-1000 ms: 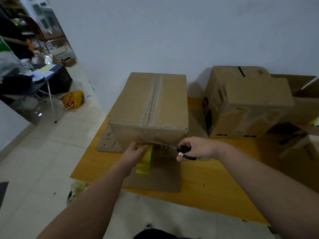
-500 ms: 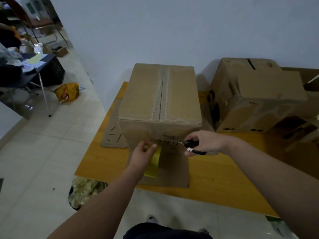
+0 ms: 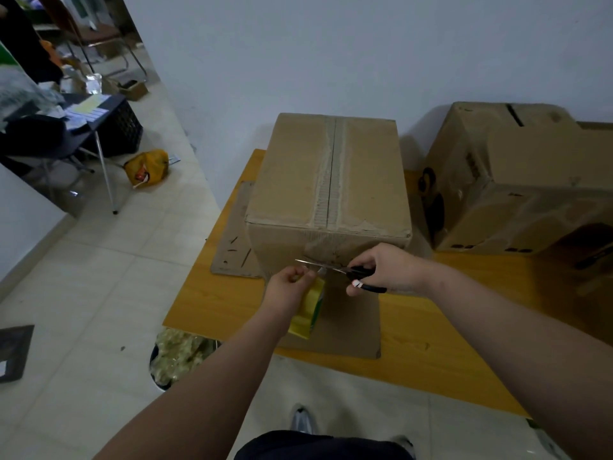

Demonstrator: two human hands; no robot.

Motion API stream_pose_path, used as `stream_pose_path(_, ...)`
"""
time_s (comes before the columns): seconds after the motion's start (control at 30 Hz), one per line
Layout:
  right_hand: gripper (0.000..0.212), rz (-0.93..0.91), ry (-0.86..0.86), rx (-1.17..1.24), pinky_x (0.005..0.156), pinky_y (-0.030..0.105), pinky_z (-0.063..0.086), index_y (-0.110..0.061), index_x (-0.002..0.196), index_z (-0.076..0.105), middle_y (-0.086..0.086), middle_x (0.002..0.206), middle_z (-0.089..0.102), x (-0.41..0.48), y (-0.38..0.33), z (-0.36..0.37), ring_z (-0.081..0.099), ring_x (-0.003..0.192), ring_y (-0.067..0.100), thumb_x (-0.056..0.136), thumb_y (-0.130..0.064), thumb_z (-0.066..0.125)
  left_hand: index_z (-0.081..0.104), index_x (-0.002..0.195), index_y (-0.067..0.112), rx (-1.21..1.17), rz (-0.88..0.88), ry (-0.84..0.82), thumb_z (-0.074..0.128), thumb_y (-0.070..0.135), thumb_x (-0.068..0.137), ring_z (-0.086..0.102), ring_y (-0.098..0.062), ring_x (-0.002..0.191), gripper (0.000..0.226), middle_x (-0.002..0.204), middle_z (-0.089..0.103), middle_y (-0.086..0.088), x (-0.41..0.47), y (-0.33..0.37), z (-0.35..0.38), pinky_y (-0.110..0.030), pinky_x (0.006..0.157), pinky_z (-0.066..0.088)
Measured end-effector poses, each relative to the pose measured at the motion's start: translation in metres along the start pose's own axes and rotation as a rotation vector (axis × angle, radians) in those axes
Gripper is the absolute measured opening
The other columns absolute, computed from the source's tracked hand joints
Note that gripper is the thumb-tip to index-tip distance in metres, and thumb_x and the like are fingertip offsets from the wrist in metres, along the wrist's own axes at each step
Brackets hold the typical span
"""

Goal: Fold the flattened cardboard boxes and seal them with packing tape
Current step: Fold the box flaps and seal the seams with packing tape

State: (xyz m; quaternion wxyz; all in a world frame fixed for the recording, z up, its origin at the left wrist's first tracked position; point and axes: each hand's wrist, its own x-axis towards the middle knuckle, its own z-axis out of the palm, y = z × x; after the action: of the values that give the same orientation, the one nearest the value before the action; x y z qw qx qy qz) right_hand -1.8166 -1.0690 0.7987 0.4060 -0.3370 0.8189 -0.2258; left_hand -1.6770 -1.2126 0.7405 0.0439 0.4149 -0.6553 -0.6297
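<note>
Brown cardboard box, front: left hand clasping yellow tape roll, right hand gripping black-handled scissors, blades newly astride strip; cut imminent.

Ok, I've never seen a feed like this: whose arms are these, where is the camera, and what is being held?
No machine here: a person works with bare hands, and the one camera sits on their head, looking forward and down. The left hand grips a yellow tape roll; the right hand holds black-handled scissors, blades at the tape on the front of the closed box. That box stands on a flat cardboard sheet on the wooden table. A second box sits to its right.
</note>
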Motion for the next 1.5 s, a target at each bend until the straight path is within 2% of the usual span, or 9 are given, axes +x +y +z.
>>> stream_pose_path(0.07, 0.051, -0.019, 0.029, -0.052, 0.083, 0.022, 0.049, -0.015, 0.121, 0.067, -0.005, 0.1, 0.067, -0.001, 0.002, 0.001, 0.062, 0.094, 0.012, 0.075, -0.036, 0.08, 0.065, 0.096, 0.015, 0.029, -0.008, -0.003, 0.066, 0.032, 0.089, 0.057, -0.017, 0.078, 0.018, 0.085, 0.062, 0.0, 0.003, 0.001, 0.0, -0.03, 0.072, 0.046)
stream_pose_path(0.23, 0.053, -0.045, 0.108, -0.097, 0.048, 0.006, 0.036, -0.014, 0.123, 0.066, -0.01, 0.086, 0.059, 0.001, 0.003, 0.006, 0.049, 0.064, -0.001, 0.075, -0.032, 0.081, 0.063, 0.086, 0.022, 0.029, -0.014, -0.007, 0.066, 0.032, 0.089, 0.056, -0.017, 0.076, 0.011, 0.086, 0.062, -0.001, 0.006, 0.002, 0.001, -0.03, 0.071, 0.046)
stream_pose_path(0.43, 0.056, 0.006, 0.009, -0.108, 0.079, 0.029, 0.05, -0.019, 0.123, 0.058, -0.005, 0.101, 0.06, 0.001, 0.013, 0.023, 0.059, 0.094, 0.015, 0.077, -0.043, 0.078, 0.063, 0.093, 0.018, 0.104, -0.01, -0.035, 0.066, 0.026, 0.089, 0.059, -0.018, 0.088, 0.009, 0.089, 0.063, 0.001, 0.006, -0.013, -0.004, -0.03, 0.078, 0.048)
stream_pose_path(0.6, 0.051, 0.036, 0.062, -0.01, 0.072, 0.027, 0.049, -0.021, 0.117, 0.054, -0.003, 0.108, 0.057, -0.018, 0.03, 0.024, 0.058, 0.091, 0.013, 0.078, -0.048, 0.075, 0.06, 0.096, 0.016, 0.118, -0.067, 0.049, 0.063, 0.024, 0.092, 0.052, -0.012, 0.078, 0.009, 0.084, 0.057, 0.004, -0.003, -0.03, -0.003, -0.023, 0.06, 0.04)
stream_pose_path(0.7, 0.053, 0.145, 0.073, -0.152, 0.085, 0.042, 0.052, -0.022, 0.113, 0.054, 0.001, 0.108, 0.06, -0.036, 0.061, 0.024, 0.06, 0.097, 0.022, 0.076, -0.053, 0.075, 0.059, 0.099, 0.015, 0.149, -0.046, 0.041, 0.059, 0.027, 0.094, 0.051, -0.011, 0.075, 0.013, 0.085, 0.057, 0.003, -0.013, -0.033, 0.012, -0.023, 0.057, 0.038)
stream_pose_path(0.87, 0.039, 0.463, 0.293, -0.068, 0.052, 0.041, 0.056, -0.017, 0.103, 0.036, 0.012, 0.083, 0.062, -0.074, 0.139, 0.045, 0.062, 0.063, 0.029, 0.09, -0.036, 0.068, 0.058, 0.097, 0.012, 0.155, -0.016, -0.05, 0.058, 0.028, 0.095, 0.05, -0.015, 0.073, 0.016, 0.086, 0.057, -0.004, -0.035, -0.031, 0.057, -0.024, 0.058, 0.038)
stream_pose_path(1.07, 0.034, 0.755, 0.45, 0.016, 0.069, 0.045, 0.058, -0.001, 0.116, 0.047, 0.022, 0.099, 0.063, -0.091, 0.206, 0.063, 0.066, 0.081, 0.035, 0.097, -0.027, 0.058, 0.061, 0.09, 0.016, 0.177, 0.035, -0.063, 0.059, 0.024, 0.094, 0.05, -0.012, 0.073, 0.01, 0.08, 0.056, 0.001, -0.056, -0.03, 0.098, -0.022, 0.06, 0.039)
stream_pose_path(1.33, 0.032, 0.699, 0.288, -0.071, 0.046, 0.029, 0.037, -0.008, 0.07, 0.048, 0.009, 0.068, 0.054, -0.082, 0.204, 0.07, 0.051, 0.06, 0.022, 0.099, -0.021, 0.049, 0.06, 0.086, 0.018, 0.189, 0.07, -0.017, 0.058, 0.022, 0.095, 0.049, -0.013, 0.072, 0.01, 0.077, 0.055, 0.002, -0.077, -0.026, 0.097, -0.024, 0.06, 0.039)
stream_pose_path(1.5, 0.02, 0.447, 0.515, -0.314, 0.059, 0.033, 0.045, -0.009, 0.103, 0.06, 0.008, 0.095, 0.054, -0.078, 0.168, 0.059, 0.053, 0.08, 0.025, 0.1, -0.018, 0.042, 0.06, 0.088, 0.024, 0.22, 0.093, 0.023, 0.054, 0.029, 0.096, 0.053, -0.02, 0.078, 0.011, 0.085, 0.058, -0.001, -0.08, -0.018, 0.069, -0.027, 0.058, 0.042)
